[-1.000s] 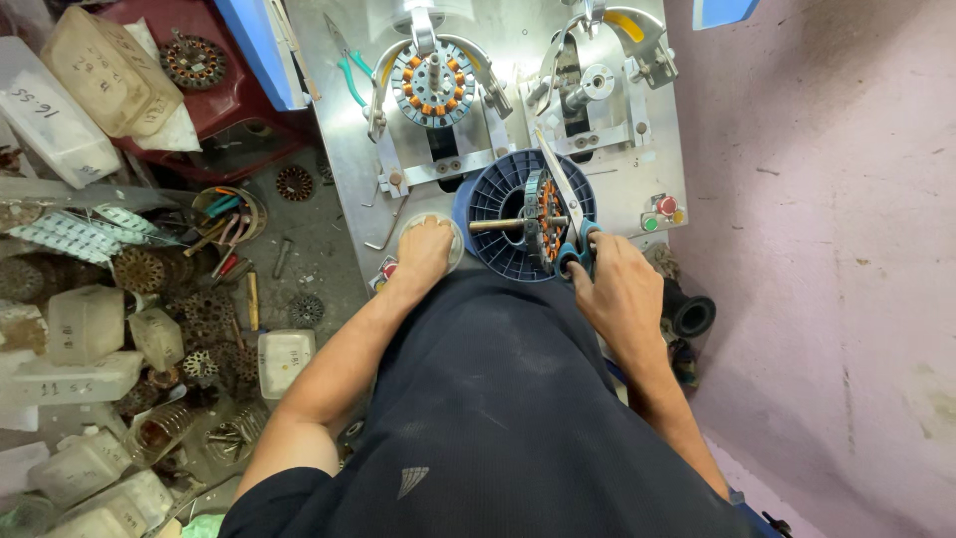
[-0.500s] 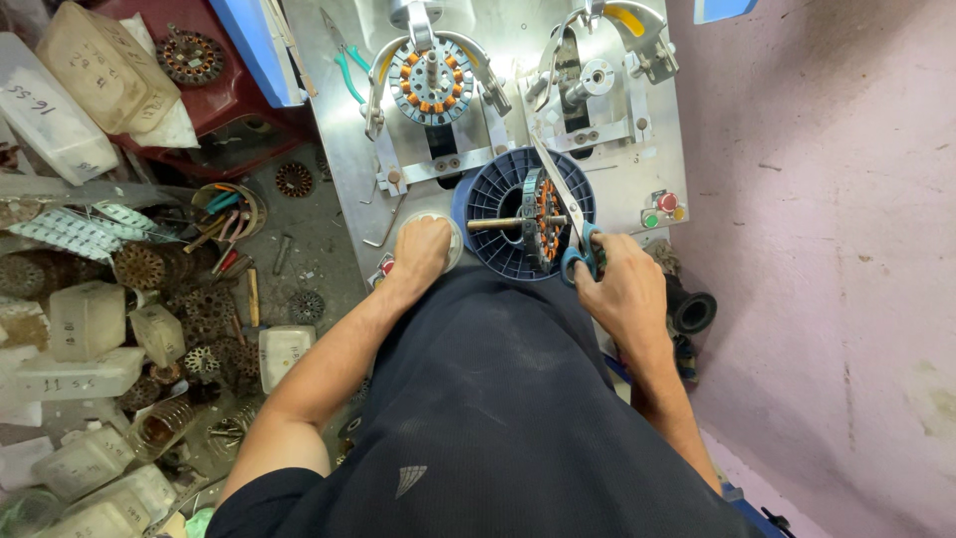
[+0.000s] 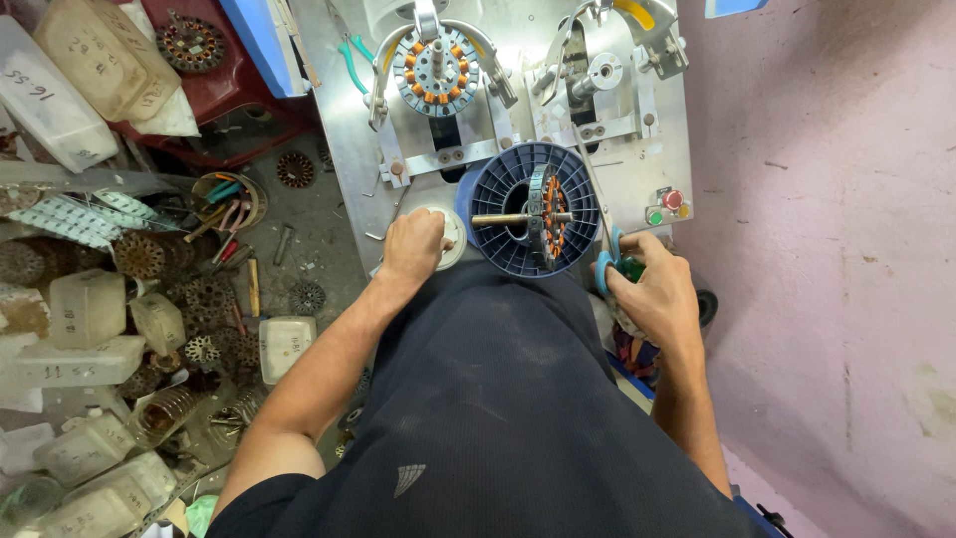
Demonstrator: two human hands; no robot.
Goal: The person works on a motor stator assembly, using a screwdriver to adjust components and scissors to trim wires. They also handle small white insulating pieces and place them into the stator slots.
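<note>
A blue ribbed spool [image 3: 518, 214] lies at the front of a metal winding machine [image 3: 498, 100], with a copper-wound stator [image 3: 550, 211] on a metal shaft [image 3: 503, 219] inside it. My left hand [image 3: 413, 244] rests closed on a white round part [image 3: 450, 237] just left of the spool. My right hand [image 3: 652, 289] grips blue-handled scissors [image 3: 609, 261] at the spool's right edge. A second stator [image 3: 435, 72] with orange windings sits clamped in the machine's left station.
The floor at left holds several bare stator cores [image 3: 139, 257], cloudy plastic containers [image 3: 85, 309], a white tray [image 3: 284, 344] and a ring of coloured tools [image 3: 224, 199]. A red crate [image 3: 214, 60] stands at top left. A pink wall [image 3: 846, 249] runs along the right.
My right hand with the scissors has drawn back from the stator toward the spool's right edge. My left hand stays on the white part.
</note>
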